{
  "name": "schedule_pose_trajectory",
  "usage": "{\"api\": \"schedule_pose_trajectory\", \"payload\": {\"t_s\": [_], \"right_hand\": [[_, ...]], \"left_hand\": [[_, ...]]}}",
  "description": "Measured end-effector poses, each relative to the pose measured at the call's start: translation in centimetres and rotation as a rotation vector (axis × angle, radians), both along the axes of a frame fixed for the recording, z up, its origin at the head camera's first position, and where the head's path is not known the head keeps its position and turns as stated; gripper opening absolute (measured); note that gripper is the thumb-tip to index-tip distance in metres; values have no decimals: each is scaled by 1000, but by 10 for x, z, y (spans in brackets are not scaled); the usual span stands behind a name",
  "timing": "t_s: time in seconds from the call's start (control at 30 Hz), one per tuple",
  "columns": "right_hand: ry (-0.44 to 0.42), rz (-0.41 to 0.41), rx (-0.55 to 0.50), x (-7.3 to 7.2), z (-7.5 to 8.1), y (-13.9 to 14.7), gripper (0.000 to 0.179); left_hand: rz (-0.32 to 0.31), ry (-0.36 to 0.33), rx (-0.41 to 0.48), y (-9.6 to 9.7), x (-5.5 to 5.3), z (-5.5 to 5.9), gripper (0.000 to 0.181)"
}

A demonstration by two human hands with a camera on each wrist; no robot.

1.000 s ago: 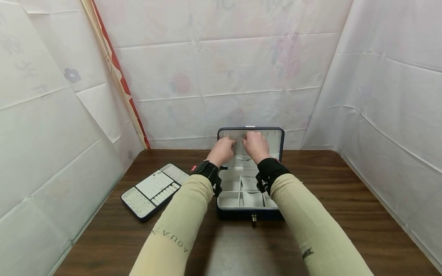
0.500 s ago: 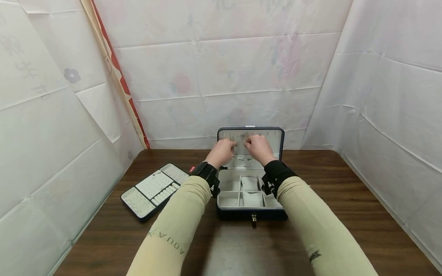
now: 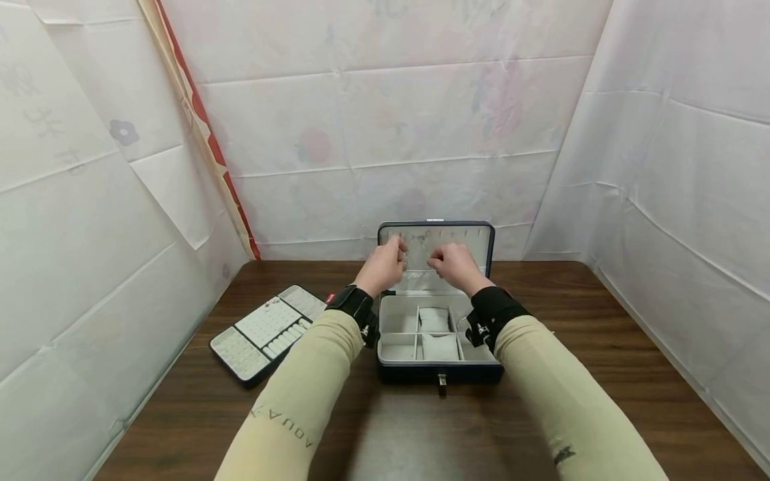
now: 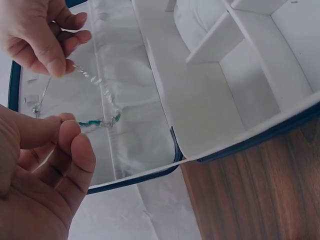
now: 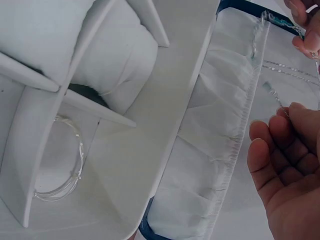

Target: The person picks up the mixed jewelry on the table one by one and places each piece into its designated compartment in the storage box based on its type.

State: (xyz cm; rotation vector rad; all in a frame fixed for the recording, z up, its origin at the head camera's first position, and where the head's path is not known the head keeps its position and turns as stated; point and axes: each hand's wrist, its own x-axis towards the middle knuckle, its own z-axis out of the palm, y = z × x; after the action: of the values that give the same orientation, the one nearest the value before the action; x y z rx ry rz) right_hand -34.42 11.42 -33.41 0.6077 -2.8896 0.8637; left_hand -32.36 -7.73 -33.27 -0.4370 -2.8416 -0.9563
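A dark blue jewelry box [image 3: 415, 374] stands open, its lid [image 3: 475, 247] upright at the back. In front of the lid, my left hand [image 3: 383, 265] pinches the green part of a silver and green bracelet [image 4: 107, 95]. My right hand [image 3: 458, 266] pinches the bracelet's other end between thumb and fingers. The strand sags between both hands, before the lid's gathered pocket [image 4: 132, 110]. Behind the hands, a thin silver chain necklace [image 5: 287, 67] hangs against the lid lining. In the head view the bracelet is too fine to make out clearly.
White cushions [image 3: 440, 347] fill two middle compartments. A silver bangle [image 5: 77, 155] lies in a compartment at the right. Left of the box, a shallow jewelry tray [image 3: 259, 334] with ring rolls rests on the wooden table [image 3: 577, 374]. White sheets [image 3: 289, 120] enclose the table.
My right hand has moved down and to the right, away from the top of the lid. The left hand has shifted slightly left and down. Box and tray are unmoved.
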Motion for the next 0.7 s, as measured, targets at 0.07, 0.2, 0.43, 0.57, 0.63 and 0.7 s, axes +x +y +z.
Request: {"api": "schedule_pose_trajectory", "payload": {"t_s": [0.07,0.2,0.43,0.57,0.63,0.7], "right_hand": [[-11,17,-1,1,-1,2,23],[-33,49,-6,3,-4,4,22],[-102,82,-15,5,-11,4,21],[-143,106,-19,7,-13,3,22],[-164,123,-23,8,-14,2,23],[-179,143,-28,8,-15,2,23]], "left_hand": [[4,-9,-4,1,1,0,24],[4,-28,-9,2,2,1,27],[18,-55,-45,5,5,0,25],[13,-56,-54,5,6,-1,20],[9,-59,-60,5,7,-2,16],[3,-78,-49,5,7,-4,11]]}}
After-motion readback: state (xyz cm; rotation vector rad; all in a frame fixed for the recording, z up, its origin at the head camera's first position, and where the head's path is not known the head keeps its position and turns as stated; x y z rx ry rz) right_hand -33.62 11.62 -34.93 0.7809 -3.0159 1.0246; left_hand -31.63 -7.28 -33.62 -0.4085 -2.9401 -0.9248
